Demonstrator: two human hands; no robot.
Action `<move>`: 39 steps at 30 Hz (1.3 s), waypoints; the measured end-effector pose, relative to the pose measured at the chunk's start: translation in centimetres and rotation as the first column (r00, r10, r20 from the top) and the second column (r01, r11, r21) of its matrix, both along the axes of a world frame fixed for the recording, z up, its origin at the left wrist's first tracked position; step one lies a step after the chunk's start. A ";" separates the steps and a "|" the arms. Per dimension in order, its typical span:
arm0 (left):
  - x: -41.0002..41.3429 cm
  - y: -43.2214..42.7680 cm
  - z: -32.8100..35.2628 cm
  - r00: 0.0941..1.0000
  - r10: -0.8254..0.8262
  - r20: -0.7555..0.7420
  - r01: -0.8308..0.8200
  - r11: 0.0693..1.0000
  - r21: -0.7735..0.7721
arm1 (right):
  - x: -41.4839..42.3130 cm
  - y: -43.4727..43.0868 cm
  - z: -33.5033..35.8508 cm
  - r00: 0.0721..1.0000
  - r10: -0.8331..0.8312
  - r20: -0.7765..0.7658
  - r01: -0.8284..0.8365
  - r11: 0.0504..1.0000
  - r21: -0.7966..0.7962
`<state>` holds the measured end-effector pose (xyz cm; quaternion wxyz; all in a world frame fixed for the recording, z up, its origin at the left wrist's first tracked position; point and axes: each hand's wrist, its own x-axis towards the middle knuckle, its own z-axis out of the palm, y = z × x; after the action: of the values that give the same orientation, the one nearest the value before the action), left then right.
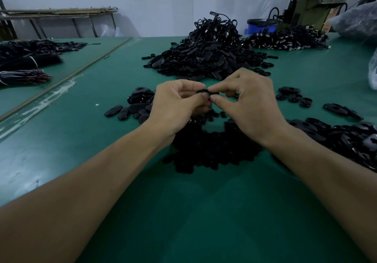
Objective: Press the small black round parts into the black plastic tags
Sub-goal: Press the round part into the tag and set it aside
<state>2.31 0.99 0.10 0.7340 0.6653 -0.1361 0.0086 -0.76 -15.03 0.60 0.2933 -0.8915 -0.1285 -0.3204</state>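
The left hand (179,103) and right hand (246,101), fingers curled, pinch one flat black oval plastic tag (204,91) above the green table's (102,140) middle. Beneath them lies one heap of what seem to be small black round parts (214,146). One tall tag heap (204,58) sits toward the far edge and one low tag heap (346,138) at the right edge.

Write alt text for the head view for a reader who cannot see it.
The left hand and right hand pinch one black plastic tag between them above a green table. Around them lie heaps of black parts.
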 end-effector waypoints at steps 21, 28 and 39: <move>0.2 0.1 -0.1 0.997 0.080 0.007 -0.080 0.997 0.013 | 0.6 -0.2 0.1 0.987 0.073 -0.146 -0.044 0.980 0.192; 0.1 0.1 -0.2 0.998 0.054 0.021 -0.054 0.998 0.028 | 0.6 -0.1 0.0 0.982 0.104 -0.161 -0.077 0.984 0.163; 0.2 0.0 -0.4 0.996 0.023 0.083 -0.029 0.997 0.071 | 0.2 0.2 0.4 0.986 0.078 -0.145 -0.054 0.985 0.165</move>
<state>2.48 1.00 -0.28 0.7031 0.6921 -0.1578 0.0406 -0.52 -14.84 0.96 0.3835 -0.8819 -0.1094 -0.2513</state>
